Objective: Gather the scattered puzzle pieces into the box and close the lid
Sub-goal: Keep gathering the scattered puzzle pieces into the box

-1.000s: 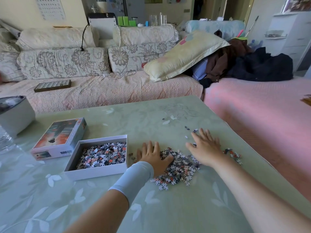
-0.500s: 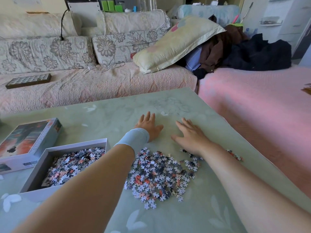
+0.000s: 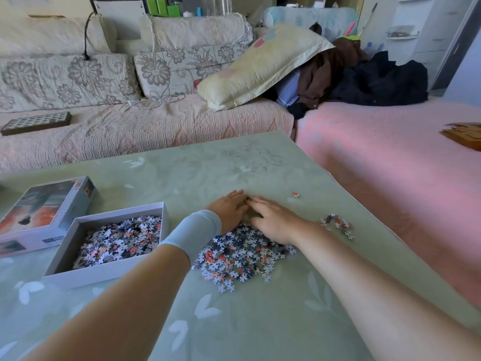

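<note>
A heap of small puzzle pieces (image 3: 242, 256) lies on the green table in front of me. My left hand (image 3: 230, 208) and my right hand (image 3: 273, 217) lie flat side by side at the heap's far edge, fingers straight, fingertips touching. The white box (image 3: 104, 273) stands open to the left, partly filled with pieces. Its printed lid (image 3: 44, 212) lies picture-side up behind it. A small cluster of pieces (image 3: 338, 226) sits right of my right wrist. One stray piece (image 3: 295, 194) lies farther out.
The table (image 3: 260, 321) has a right edge running diagonally close to the small cluster. Beyond it are a pink-covered sofa (image 3: 390, 165) and a floral sofa (image 3: 130, 131) with a dark tray (image 3: 36, 123) on it.
My two hands have come together at the far side of the heap, fingertips now touching. The heap looks more bunched toward me. The view has tilted down and shifted.
</note>
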### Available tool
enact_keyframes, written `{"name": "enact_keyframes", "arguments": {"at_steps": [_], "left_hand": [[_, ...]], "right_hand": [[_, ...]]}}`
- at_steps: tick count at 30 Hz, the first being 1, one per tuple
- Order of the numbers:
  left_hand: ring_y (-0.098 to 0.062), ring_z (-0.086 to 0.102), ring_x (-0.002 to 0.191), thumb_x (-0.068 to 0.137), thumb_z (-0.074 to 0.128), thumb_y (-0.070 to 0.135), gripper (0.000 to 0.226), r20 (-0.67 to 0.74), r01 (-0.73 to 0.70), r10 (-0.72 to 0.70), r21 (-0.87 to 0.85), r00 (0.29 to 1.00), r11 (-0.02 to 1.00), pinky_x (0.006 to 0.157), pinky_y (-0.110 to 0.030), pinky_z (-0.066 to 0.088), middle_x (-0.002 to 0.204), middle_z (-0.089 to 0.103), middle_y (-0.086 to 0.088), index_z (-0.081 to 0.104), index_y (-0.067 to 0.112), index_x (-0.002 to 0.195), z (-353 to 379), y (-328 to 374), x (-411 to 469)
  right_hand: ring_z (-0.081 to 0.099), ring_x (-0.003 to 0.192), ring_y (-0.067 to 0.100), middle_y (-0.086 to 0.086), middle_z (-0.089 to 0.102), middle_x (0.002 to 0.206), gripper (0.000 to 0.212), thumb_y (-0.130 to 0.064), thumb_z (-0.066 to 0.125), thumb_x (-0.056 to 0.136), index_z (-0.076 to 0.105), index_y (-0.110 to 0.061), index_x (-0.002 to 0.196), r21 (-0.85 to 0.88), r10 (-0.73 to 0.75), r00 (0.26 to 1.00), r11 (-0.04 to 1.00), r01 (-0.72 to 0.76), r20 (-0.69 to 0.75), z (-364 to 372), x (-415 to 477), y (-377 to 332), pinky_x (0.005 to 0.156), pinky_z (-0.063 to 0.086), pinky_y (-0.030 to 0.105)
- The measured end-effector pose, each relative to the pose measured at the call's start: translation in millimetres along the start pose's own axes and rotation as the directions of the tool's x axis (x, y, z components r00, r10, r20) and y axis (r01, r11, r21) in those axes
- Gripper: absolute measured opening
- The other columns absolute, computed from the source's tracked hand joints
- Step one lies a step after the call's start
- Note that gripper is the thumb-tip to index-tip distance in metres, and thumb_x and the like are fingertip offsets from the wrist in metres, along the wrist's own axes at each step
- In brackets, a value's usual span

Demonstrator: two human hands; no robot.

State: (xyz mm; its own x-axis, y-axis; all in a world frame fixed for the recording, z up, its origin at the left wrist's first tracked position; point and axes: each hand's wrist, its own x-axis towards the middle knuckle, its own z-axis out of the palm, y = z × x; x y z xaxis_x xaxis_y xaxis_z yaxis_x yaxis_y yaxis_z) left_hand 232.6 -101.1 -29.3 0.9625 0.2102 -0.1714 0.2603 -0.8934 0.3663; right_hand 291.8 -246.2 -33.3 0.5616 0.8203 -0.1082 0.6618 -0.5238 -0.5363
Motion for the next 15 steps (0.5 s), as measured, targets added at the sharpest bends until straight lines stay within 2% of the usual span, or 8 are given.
{"name": "enact_keyframes", "arguments": {"at_steps": [2,4,6,7,9,11,13,15], "left_hand": [[-0.018,0.026,0.143,0.103,0.031,0.033,0.046,-0.048,0.000,-0.001,-0.038,0.999,0.999,0.116,-0.031,0.020,0.155,0.028,0.001,0.031,0.021,0.147,0.3,4.7,-17.7],[-0.024,0.044,0.130,0.100,0.037,0.033,0.039,-0.064,0.010,-0.015,-0.067,0.998,0.998,0.107,-0.033,0.035,0.141,0.048,-0.003,0.048,0.020,0.135,2.3,7.9,-29.5],[-0.024,0.051,0.121,0.099,0.040,0.037,0.036,-0.082,0.005,-0.011,-0.065,0.997,0.998,0.101,-0.034,0.041,0.133,0.054,-0.002,0.054,0.021,0.127,3.6,11.6,-34.9],[-0.023,0.050,0.122,0.098,0.041,0.040,0.039,-0.090,0.000,-0.005,-0.055,0.996,0.998,0.102,-0.035,0.040,0.137,0.052,-0.001,0.052,0.023,0.131,4.6,15.1,-36.0],[-0.021,0.040,0.133,0.096,0.042,0.047,0.050,-0.083,-0.035,0.034,-0.020,0.996,0.999,0.111,-0.036,0.032,0.150,0.037,0.002,0.041,0.026,0.142,7.7,26.7,-35.1],[-0.018,0.018,0.145,0.092,0.042,0.059,0.066,-0.033,-0.096,0.099,0.057,0.995,0.994,0.118,-0.039,0.018,0.159,0.017,0.006,0.024,0.031,0.149,14.0,42.7,-31.5],[-0.016,-0.003,0.148,0.085,0.041,0.071,0.083,0.054,-0.133,0.126,0.165,0.991,0.977,0.121,-0.042,0.006,0.161,-0.002,0.008,0.007,0.035,0.152,23.7,56.4,-28.3],[-0.016,-0.012,0.147,0.081,0.038,0.077,0.090,0.135,-0.139,0.107,0.254,0.985,0.957,0.120,-0.044,-0.001,0.159,-0.012,0.008,-0.001,0.037,0.151,36.1,62.4,-25.2]], "right_hand": [[0.027,0.145,0.017,-0.004,0.028,0.159,0.056,-0.024,0.044,0.099,0.028,-0.027,0.153,0.142,0.019,1.000,0.990,-0.018,-0.003,1.6,-14.4,-3.8,0.117,0.020,0.032],[0.042,0.136,0.016,-0.005,0.043,0.151,0.054,-0.016,0.045,0.096,0.039,-0.032,0.148,0.294,0.052,0.997,0.955,-0.035,-0.051,1.5,-29.1,-0.7,0.112,0.034,0.031],[0.045,0.135,0.013,-0.008,0.043,0.150,0.049,-0.017,0.042,0.098,0.043,-0.032,0.145,0.275,0.093,0.984,0.960,-0.048,-0.153,-3.3,-44.4,8.4,0.108,0.034,0.025],[0.041,0.137,0.013,-0.008,0.041,0.152,0.046,-0.019,0.040,0.100,0.045,-0.031,0.144,0.182,0.097,0.970,0.982,-0.057,-0.222,-6.7,-51.4,15.2,0.109,0.031,0.026],[0.022,0.148,0.015,-0.004,0.031,0.158,0.044,-0.025,0.038,0.101,0.044,-0.028,0.145,-0.058,0.080,0.939,0.993,-0.105,-0.336,-12.6,-62.3,33.2,0.118,0.017,0.035],[0.006,0.151,0.020,0.001,0.015,0.163,0.050,-0.039,0.036,0.101,0.032,-0.030,0.150,-0.218,0.162,0.916,0.942,-0.254,-0.367,-15.9,-70.8,53.1,0.120,0.008,0.047],[-0.002,0.151,0.024,0.005,0.002,0.164,0.061,-0.053,0.031,0.098,0.020,-0.031,0.154,-0.263,0.313,0.891,0.876,-0.405,-0.328,-13.3,-77.1,69.2,0.119,0.005,0.052],[-0.005,0.151,0.024,0.006,-0.003,0.164,0.069,-0.059,0.027,0.096,0.013,-0.028,0.156,-0.274,0.355,0.894,0.862,-0.426,-0.273,-9.3,-78.4,73.6,0.120,0.003,0.050]]}}
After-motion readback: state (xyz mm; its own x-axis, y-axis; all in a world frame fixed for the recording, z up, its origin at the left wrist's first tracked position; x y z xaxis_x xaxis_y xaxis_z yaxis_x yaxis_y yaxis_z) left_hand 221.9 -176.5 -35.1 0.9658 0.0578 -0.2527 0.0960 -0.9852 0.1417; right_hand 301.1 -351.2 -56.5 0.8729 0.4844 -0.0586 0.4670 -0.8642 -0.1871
